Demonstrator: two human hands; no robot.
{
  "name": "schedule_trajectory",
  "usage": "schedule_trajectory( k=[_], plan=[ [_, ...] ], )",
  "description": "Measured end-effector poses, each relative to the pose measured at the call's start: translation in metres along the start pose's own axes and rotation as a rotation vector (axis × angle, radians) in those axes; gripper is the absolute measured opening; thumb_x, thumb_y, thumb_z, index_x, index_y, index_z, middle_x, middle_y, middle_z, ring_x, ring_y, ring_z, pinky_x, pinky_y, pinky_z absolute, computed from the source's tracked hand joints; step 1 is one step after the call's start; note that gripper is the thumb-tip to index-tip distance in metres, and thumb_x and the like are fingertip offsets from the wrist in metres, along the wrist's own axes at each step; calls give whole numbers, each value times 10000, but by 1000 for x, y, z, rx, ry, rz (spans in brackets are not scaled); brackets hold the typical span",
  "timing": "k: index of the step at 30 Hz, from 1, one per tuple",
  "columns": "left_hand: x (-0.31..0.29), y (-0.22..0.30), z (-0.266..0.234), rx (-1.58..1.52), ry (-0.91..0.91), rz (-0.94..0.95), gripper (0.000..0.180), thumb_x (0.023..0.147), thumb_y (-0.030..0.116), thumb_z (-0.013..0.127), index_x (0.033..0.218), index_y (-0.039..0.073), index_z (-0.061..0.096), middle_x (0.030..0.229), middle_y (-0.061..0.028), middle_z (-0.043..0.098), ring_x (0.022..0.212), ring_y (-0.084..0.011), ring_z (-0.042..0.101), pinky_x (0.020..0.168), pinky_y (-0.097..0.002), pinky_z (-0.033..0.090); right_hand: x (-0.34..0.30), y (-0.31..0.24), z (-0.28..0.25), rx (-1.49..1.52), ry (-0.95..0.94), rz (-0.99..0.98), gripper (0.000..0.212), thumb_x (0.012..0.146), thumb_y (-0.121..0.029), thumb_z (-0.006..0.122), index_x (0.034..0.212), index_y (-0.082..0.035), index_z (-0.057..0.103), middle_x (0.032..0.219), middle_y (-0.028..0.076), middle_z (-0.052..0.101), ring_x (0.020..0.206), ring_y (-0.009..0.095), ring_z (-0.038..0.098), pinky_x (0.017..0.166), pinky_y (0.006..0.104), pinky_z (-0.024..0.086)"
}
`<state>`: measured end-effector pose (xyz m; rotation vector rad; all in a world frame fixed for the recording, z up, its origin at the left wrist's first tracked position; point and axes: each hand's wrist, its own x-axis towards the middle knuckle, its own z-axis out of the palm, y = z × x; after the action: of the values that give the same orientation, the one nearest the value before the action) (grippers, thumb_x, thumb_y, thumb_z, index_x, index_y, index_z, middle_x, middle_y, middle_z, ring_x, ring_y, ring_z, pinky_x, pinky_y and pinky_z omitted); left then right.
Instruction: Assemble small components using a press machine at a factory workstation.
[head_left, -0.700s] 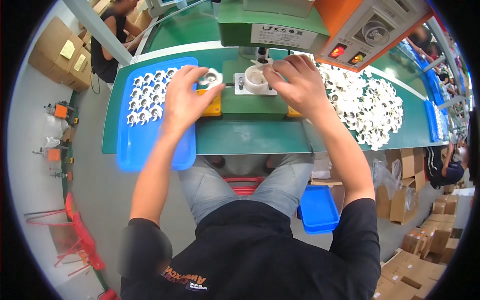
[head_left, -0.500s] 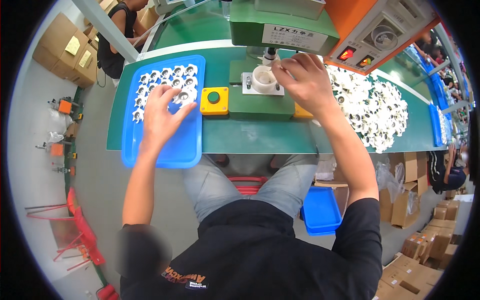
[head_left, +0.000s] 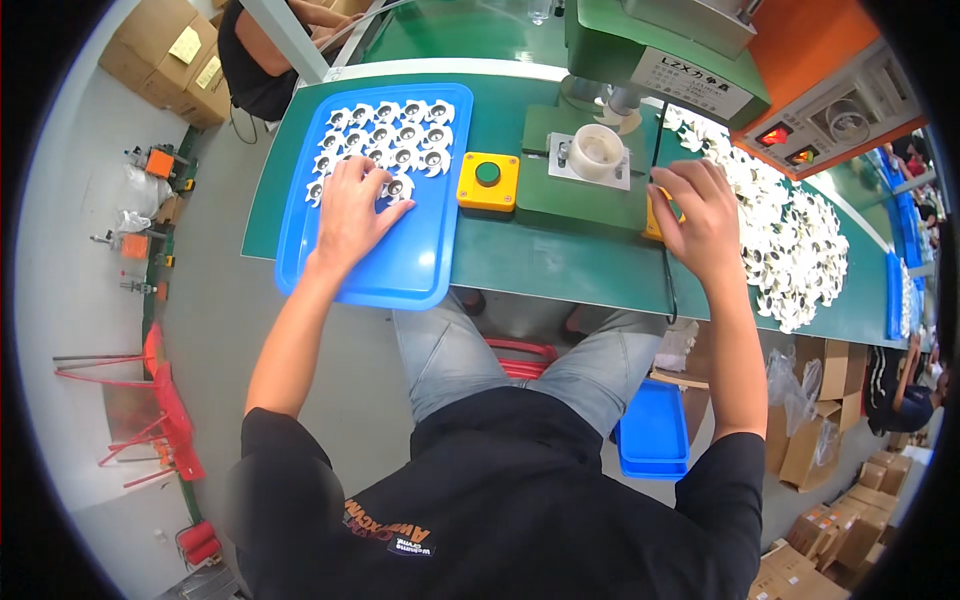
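Blue plastic formed the round-cornered rectangular tray (head_left: 425, 275) in the upper left of the frame, on which small white finned plastic parts with dark centres (head_left: 411, 111) sat in rows. Over its middle lay the bare left hand (head_left: 348, 212), thumb and fingers spread around the nearest white finned part (head_left: 398, 188); whether they pinched it or only stood about it could not be told, and the hand covered some of the tray. Right of centre, the bare right hand (head_left: 705, 215) hung with half-curled fingers in front of a yellow button box (head_left: 652, 226), hiding most of it; whether that curl held anything could not be made out. Between the hands, a white ring-shaped plastic cup (head_left: 597, 152) stood on a silver metal plate (head_left: 617, 180), beside a yellow square box with a green button (head_left: 488, 198). Above them, the green metal press head (head_left: 650, 60) was cut off by the upper edge, as was the orange control box (head_left: 790, 70), which masked part of the white heap of finned parts (head_left: 800, 255), its single pieces blurring together. At upper left, a dark-clothed person (head_left: 258, 60) was cropped, head out of view.
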<state>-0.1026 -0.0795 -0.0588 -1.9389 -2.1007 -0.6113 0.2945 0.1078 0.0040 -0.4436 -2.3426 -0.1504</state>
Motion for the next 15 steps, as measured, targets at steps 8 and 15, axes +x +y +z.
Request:
schedule_trajectory(
  k=[8,15],
  plan=[
    [8,20,9,-154,75,-21,347,791,226,880,988,17,686,1024,-145,614,990,-343,594,876,-449,490,-59,-5,0,-19,-159,219,360,819,-133,795,1133,5,685,1172,168,666,1068,384,628,927,473,531],
    [26,93,6,-322,76,261,386,826,26,773,1203,-14,701,1217,-160,712,1132,-377,611,994,-460,509,-76,-17,16,-34,-84,343,463,834,-145,797,1250,20,679,1265,173,652,1167,397,599,1003,472,514]
  ],
)
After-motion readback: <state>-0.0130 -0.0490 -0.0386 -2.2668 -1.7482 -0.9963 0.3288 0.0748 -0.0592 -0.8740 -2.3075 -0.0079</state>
